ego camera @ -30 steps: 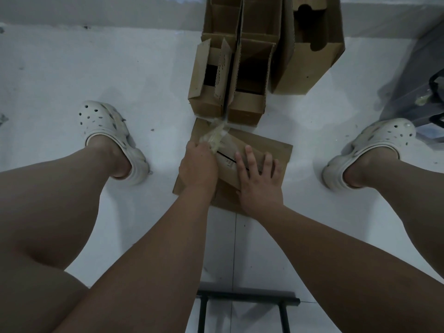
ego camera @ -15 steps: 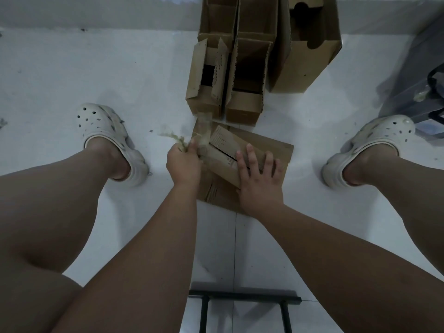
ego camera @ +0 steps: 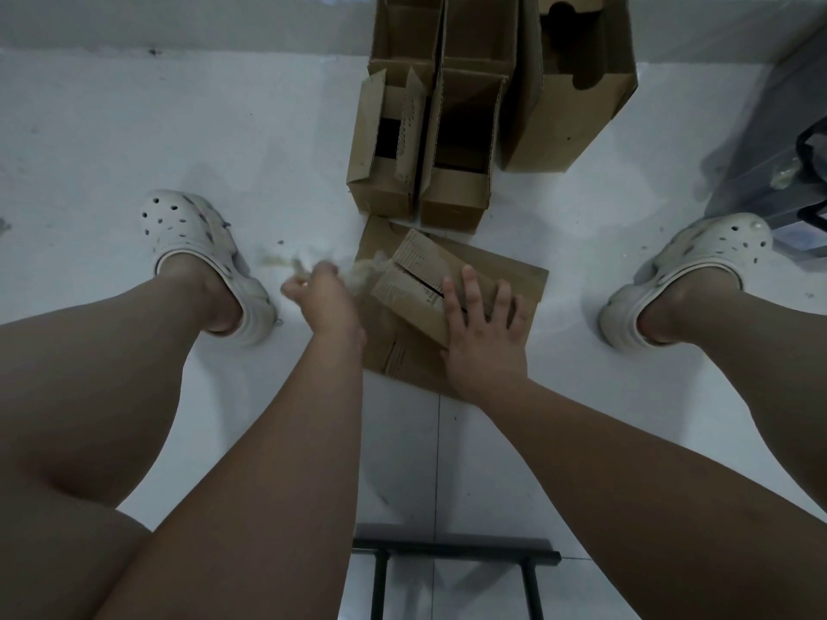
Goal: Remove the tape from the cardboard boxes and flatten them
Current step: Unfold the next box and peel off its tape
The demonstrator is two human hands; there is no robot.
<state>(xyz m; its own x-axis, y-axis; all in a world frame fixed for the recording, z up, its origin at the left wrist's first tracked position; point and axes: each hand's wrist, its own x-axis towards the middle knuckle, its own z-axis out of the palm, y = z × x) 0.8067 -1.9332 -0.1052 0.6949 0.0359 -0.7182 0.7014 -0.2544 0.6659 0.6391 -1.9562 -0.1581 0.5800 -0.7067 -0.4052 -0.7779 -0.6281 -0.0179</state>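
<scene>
Head view: left hand (ego camera: 324,297) is motion-blurred, closed round a strip of crumpled pale tape (ego camera: 358,272) that runs from the hand to the near-left corner of a small brown cardboard box (ego camera: 416,279); a 2nd smear of tape shows on the hand's other side, too blurred to tell exact finger pose. Right hand (ego camera: 485,337) lies flat, fingers straight and spread, pressing on the box's near-right end and hiding that end. Box lies tilted diagonally, top seam split open, resting on a flattened brown cardboard sheet (ego camera: 385,346) on the white tiled floor (ego camera: 134,140). Left forearm crosses in front of the sheet's near-left edge; right wrist covers its near edge. Just beyond the sheet, touching side by side: two small open brown boxes, left one (ego camera: 380,163) w/ flaps up, right one (ego camera: 461,172) w/ a dark inside. To their right a taller brown box w/ a cut-out handle hole (ego camera: 568,82); more open cardboard behind them vs. the wall, cropped at top. Bare legs flank the work, a white perforated clog on the left foot (ego camera: 192,234) and one on the right foot (ego camera: 698,261), both well apart from the boxes. Dark grey object (ego camera: 769,140) at far right edge, can't tell what. Black metal frame (ego camera: 452,557) at bottom, btwn the forearms.
</scene>
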